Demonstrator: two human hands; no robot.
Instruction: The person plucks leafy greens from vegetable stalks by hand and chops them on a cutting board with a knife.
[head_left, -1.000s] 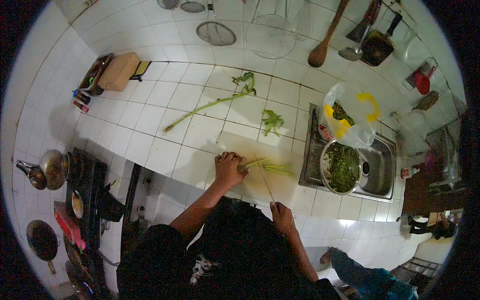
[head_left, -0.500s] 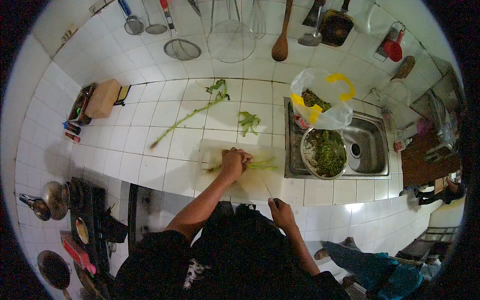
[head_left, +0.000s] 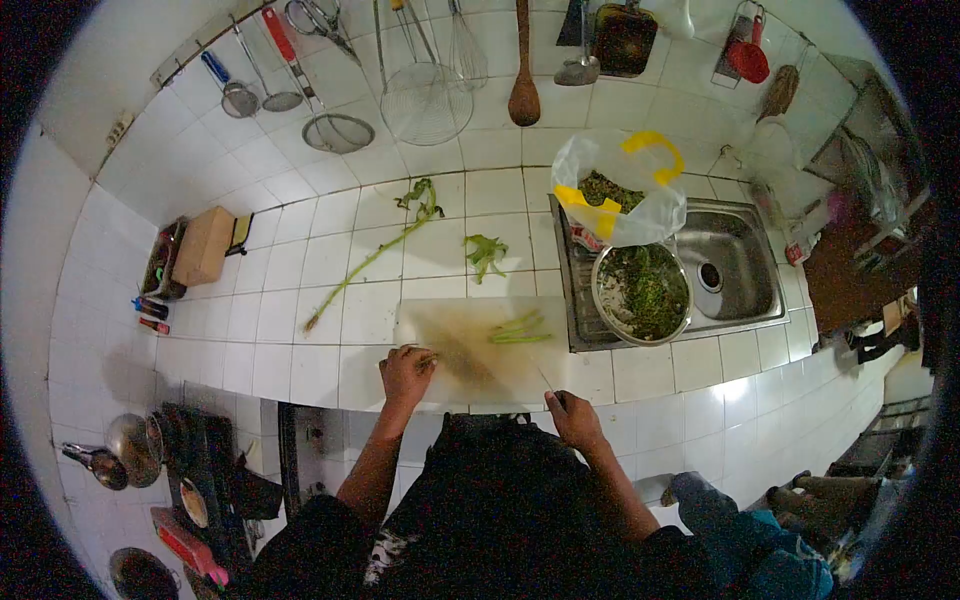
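Note:
My left hand (head_left: 406, 376) is closed at the left edge of the white cutting board (head_left: 470, 384), with small brownish stem ends just showing at the fingertips. Most of what it holds is hidden. My right hand (head_left: 574, 420) grips a knife (head_left: 545, 379) by its dark handle, and the thin blade points up over the board's right side. Cut green stems (head_left: 520, 329) lie together on the board, apart from both hands. Beyond it on the tiles rest a long leafy stalk (head_left: 372, 255) with a root end and a loose green leaf (head_left: 486, 257).
To the right, a metal bowl (head_left: 643, 300) of chopped greens stands by the steel sink (head_left: 745, 265). Behind it sits a plastic bag (head_left: 660, 205) with yellow handles. Utensils such as a wooden spoon (head_left: 524, 97) hang on the wall. A stove (head_left: 205, 470) is at lower left.
My left hand has moved left and towards me, off the cut stems, taking the brownish ends from the board. My right hand still holds the knife. The view has shifted slightly.

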